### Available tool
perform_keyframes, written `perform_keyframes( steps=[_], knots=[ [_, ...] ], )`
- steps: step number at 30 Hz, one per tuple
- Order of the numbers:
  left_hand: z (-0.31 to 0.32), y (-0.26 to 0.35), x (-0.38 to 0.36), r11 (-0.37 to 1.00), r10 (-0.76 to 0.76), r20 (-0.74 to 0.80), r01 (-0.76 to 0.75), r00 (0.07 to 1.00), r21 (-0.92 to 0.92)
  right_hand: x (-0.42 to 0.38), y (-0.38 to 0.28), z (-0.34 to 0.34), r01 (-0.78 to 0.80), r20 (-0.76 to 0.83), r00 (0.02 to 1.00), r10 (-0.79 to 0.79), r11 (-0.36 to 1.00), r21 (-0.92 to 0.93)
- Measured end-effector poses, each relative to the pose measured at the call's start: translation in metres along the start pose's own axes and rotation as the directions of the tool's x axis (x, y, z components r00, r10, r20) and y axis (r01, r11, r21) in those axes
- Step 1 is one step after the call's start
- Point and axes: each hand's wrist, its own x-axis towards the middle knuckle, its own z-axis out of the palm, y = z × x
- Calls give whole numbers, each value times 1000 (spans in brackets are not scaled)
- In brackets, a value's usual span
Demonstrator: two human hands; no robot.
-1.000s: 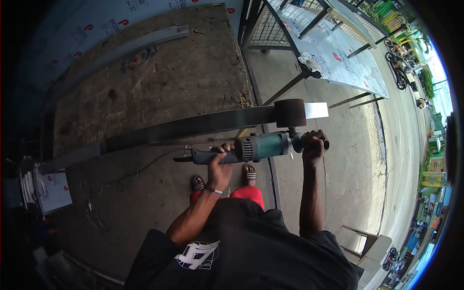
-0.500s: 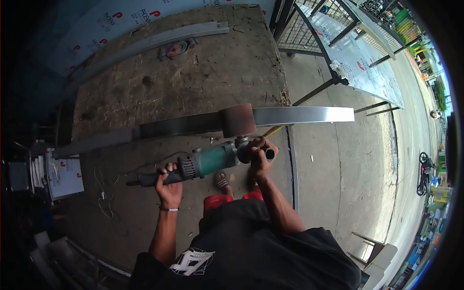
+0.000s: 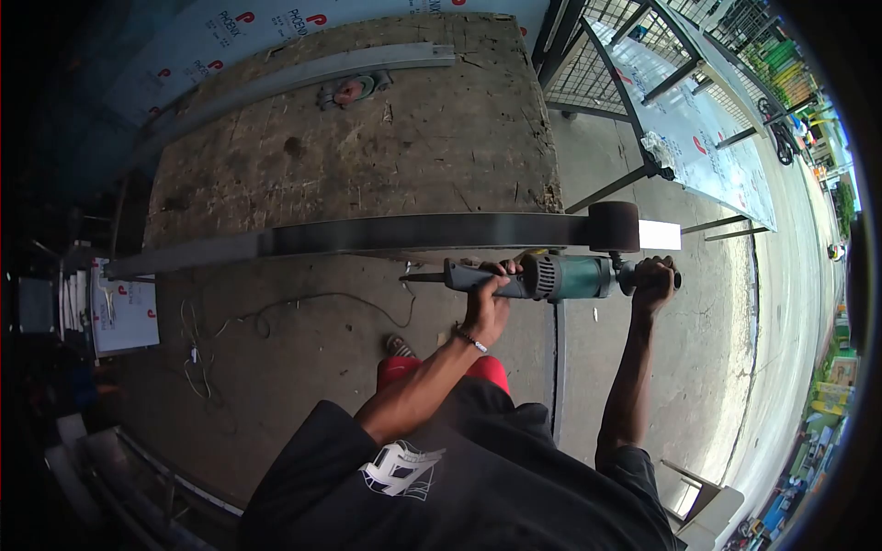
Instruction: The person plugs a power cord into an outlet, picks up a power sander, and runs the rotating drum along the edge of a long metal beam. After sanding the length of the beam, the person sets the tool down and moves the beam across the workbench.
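A green and black handheld drum sander (image 3: 581, 277) spans both my hands. My left hand (image 3: 485, 310) is wrapped round its black rear handle, and my right hand (image 3: 653, 286) grips the front handle beside the gear head. Its dark abrasive drum (image 3: 614, 227) lies against a long metal bar (image 3: 413, 231), near the bar's right end. The bar runs along the front edge of the worn wooden bench (image 3: 441, 147), and its right end sticks out past the bench. A power cord (image 3: 344, 296) trails from the sander's rear over the floor.
On the bench lie another grey metal bar (image 3: 322, 78) and a clamp-like tool (image 3: 354, 90) with a reddish part. Metal-topped tables (image 3: 698, 138) stand to the right. A film-covered panel (image 3: 129, 312) is at the left. A metal frame (image 3: 165, 487) is at lower left.
Both my hands have moved right with the sander, carrying the drum from the bar's middle towards its right end. More cord now shows on the floor.
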Motion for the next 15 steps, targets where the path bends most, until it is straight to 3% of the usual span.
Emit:
perform_keyframes(
  steps=[5,13,15],
  knots=[
    [-32,63,-13,998,6,-55,-9,998,-57,-40,29,54,1,55,998,-2,1000,29],
    [-103,282,-102,993,114,-139,-115,984,1,-166,89,272,-21,-46,999,20,1000,-21],
    [-117,340,-126,986,163,-180,-165,970,5,-195,107,326,-92,2,996,92,995,-33]
  ],
)
